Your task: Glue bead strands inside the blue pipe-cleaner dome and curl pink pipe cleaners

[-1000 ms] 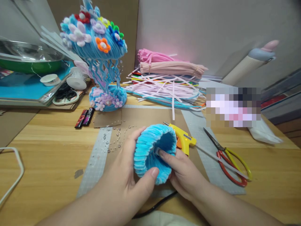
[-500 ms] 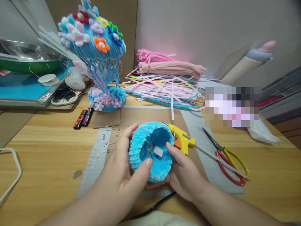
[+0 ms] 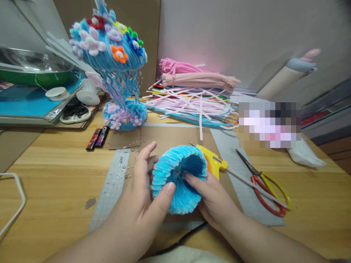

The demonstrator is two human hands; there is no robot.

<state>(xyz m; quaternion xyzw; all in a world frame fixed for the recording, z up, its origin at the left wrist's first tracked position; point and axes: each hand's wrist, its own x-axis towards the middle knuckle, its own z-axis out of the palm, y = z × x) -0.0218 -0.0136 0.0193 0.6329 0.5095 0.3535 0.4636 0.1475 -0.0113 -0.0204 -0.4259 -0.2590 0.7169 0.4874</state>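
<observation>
Head view: the only view — it looks forward and down over both hands at a wooden counter (image 3: 55, 182).
Left hand (image 3: 142, 197): closed around the blue chenille dome (image 3: 175, 182) from its left side; the thumb lies on the near rim, the other fingers wrap behind the ribbed outer wall.
Right hand (image 3: 216, 201): holds the same dome from the right and below; its forefinger reaches over the rim into the hollow, the tip near the middle of the inside.
Blue chenille dome: between the two hands, tilted so that the opening faces up and toward the camera; a small dark spot shows at the centre of the hollow, too small to tell what it is.
Yellow glue gun (image 3: 212, 162): just beyond the right hand, lying on the counter, partly hidden by the dome.
Scissors (image 3: 267, 184): well to the right of the right hand — red and yellow handles, blades pointing away from the camera.
Grey cutting mat (image 3: 112, 186): under and to the left of the left hand, with a cardboard sheet (image 3: 170, 135) over its middle.
Clear beads (image 3: 126, 164): scattered just beyond the left hand.
Flowered blue model (image 3: 115, 65): far beyond the left hand, upright, covered with coloured flowers.
Pipe cleaner pile (image 3: 194, 95): far beyond both hands, pink, white and mixed colours.
Black cord (image 3: 181, 241): below the hands, between the forearms.
</observation>
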